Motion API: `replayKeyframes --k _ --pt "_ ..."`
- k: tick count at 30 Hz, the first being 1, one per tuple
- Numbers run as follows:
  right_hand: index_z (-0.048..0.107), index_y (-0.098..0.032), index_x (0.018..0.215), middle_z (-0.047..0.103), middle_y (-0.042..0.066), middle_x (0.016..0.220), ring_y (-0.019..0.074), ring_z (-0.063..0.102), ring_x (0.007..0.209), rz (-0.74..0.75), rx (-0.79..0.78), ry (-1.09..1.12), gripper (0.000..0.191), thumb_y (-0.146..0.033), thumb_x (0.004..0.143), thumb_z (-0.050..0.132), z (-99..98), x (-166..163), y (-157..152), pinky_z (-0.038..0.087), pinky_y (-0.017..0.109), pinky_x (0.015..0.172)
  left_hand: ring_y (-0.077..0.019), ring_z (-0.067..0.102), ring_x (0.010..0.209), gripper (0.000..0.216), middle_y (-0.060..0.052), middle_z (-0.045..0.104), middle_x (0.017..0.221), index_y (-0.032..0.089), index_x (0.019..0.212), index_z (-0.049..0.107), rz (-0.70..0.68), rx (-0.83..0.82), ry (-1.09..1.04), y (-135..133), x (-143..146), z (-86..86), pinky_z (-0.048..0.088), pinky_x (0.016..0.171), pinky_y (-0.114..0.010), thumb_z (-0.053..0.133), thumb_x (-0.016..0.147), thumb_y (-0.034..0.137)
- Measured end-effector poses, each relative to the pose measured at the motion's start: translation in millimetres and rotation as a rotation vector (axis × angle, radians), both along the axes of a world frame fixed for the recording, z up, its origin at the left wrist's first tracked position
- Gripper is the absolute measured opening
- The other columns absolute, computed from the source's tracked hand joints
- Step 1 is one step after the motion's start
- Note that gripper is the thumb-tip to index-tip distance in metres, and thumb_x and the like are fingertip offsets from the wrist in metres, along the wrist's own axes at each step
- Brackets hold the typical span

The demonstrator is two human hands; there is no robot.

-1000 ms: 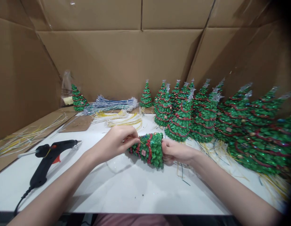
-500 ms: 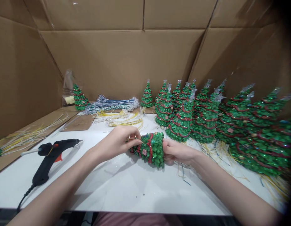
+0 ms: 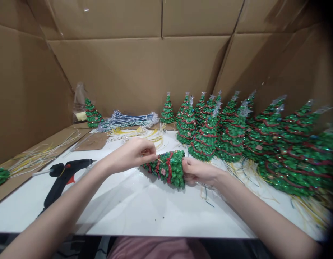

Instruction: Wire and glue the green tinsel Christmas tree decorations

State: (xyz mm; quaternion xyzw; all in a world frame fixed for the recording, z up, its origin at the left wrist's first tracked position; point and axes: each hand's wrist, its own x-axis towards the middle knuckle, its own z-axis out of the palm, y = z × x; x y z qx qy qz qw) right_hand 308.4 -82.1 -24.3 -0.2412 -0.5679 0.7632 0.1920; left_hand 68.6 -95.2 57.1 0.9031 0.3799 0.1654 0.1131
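A small green Christmas tree (image 3: 170, 169) with red garlands lies on its side over the white tabletop, its wide base to the right and its tip to the left. My right hand (image 3: 197, 170) is closed around the base end, with some fingers hidden behind or under it. At the tree's side my left hand (image 3: 138, 153) pinches a thin, light-coloured strand, which looks like a wire, between thumb and fingers. The strand's tip reaches the foliage. The tree's narrow end is partly covered by that hand.
A black hot glue gun (image 3: 65, 176) lies at left. Bundles of blue-white wires (image 3: 131, 119) and yellow-white wires (image 3: 128, 133) lie behind my hands, beside a brown board (image 3: 91, 141). Several finished-looking trees (image 3: 231, 133) crowd the right side. Cardboard walls (image 3: 128, 68) enclose the back and sides.
The camera view has shifted slightly. The tree and both hands sit a little further left in view, the right hand still gripping the base and the left still pinching the strand.
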Motion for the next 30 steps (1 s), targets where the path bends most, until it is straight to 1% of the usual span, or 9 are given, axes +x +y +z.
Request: replayKeyframes --k 5,10,15,17,20,23,30 --pt "0.029 -0.021 0.06 0.021 -0.013 0.043 0.0019 0.015 0.038 -0.019 0.016 0.02 0.057 -0.062 0.063 0.068 0.0 -1.8 -0.3 0.011 0.018 0.036 -0.008 0.051 0.054 0.018 0.001 0.061 0.062 0.014 0.074 0.063 -0.015 -0.045 0.064 3.8 7.4 6.3 0.033 0.05 -0.018 0.055 0.082 0.027" --pt "0.027 -0.021 0.055 0.02 -0.013 0.042 0.0017 0.014 0.038 0.021 0.029 0.035 0.059 -0.062 0.062 0.068 -1.3 -3.2 1.4 0.01 0.019 0.035 -0.0076 0.049 0.052 0.021 0.0 0.06 0.06 0.013 0.072 0.064 -0.023 -0.063 0.076 6.0 12.9 3.1 0.032 0.05 -0.018 0.055 0.083 0.029" --pt "0.027 -0.021 0.056 0.019 -0.013 0.043 0.0018 0.012 0.039 -0.009 0.022 0.032 0.059 -0.062 0.06 0.07 -1.4 -3.9 1.5 0.009 0.018 0.036 -0.0077 0.05 0.054 0.022 0.0 0.062 0.062 0.014 0.075 0.066 -0.018 -0.108 0.047 7.3 8.3 1.8 0.033 0.05 -0.017 0.056 0.083 0.032" --pt "0.026 -0.021 0.056 0.018 -0.013 0.043 0.0019 0.012 0.039 -0.009 0.022 0.03 0.059 -0.061 0.062 0.069 -1.8 -3.7 1.6 0.009 0.018 0.036 -0.0079 0.051 0.055 0.023 0.0 0.062 0.063 0.014 0.078 0.067 -0.026 -0.124 0.04 7.3 3.3 3.0 0.033 0.05 -0.017 0.057 0.083 0.034" --pt "0.024 -0.02 0.054 0.018 -0.013 0.043 0.002 0.011 0.039 0.01 0.025 0.026 0.059 -0.061 0.066 0.066 -2.3 -3.4 2.0 0.009 0.019 0.036 -0.0081 0.049 0.056 0.023 0.0 0.061 0.063 0.015 0.079 0.067 -0.006 -0.128 0.038 7.2 -4.9 5.4 0.032 0.049 -0.017 0.058 0.082 0.036" --pt "0.024 -0.02 0.054 0.018 -0.013 0.043 0.002 0.011 0.039 0.021 0.027 0.03 0.06 -0.061 0.066 0.066 -2.0 -3.7 2.1 0.008 0.019 0.036 -0.0077 0.048 0.055 0.022 0.001 0.059 0.062 0.015 0.077 0.066 0.005 -0.121 0.045 7.2 -9.2 6.7 0.032 0.049 -0.016 0.056 0.083 0.034" --pt "0.025 -0.021 0.055 0.018 -0.013 0.043 0.0019 0.011 0.039 0.028 0.009 0.031 0.06 -0.061 0.062 0.069 1.1 -5.8 -0.4 0.008 0.019 0.036 -0.0064 0.044 0.051 0.022 0.002 0.053 0.057 0.013 0.074 0.063 0.004 -0.117 0.074 9.1 -2.4 10.7 0.029 0.046 -0.016 0.053 0.084 0.03"
